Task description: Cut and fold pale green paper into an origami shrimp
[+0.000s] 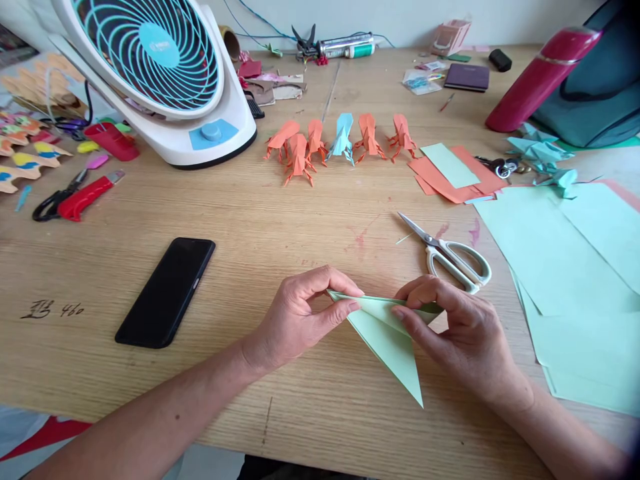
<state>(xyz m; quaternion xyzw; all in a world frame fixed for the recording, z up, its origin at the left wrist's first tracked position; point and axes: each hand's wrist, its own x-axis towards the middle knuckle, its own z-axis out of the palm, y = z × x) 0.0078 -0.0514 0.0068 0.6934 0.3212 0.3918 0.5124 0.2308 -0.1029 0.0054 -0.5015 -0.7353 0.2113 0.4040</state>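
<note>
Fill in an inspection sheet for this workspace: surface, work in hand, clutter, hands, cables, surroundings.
Surface: wooden table, with reddish stains and handwriting at the left.
Work in hand: folded light-green paper, one pointed corner toward the near edge; five orange figures and one blue figure stand beyond it.
Clutter: scissors beyond the right hand; black phone, red cutter, loose green sheets.
Hands: left hand and right hand both pinch the paper between thumb and fingers.
Cables: thin blue cables along the wall; their ends cannot be made out.
Surroundings: fan at far left; red bottle and teal bag at far right.
</note>
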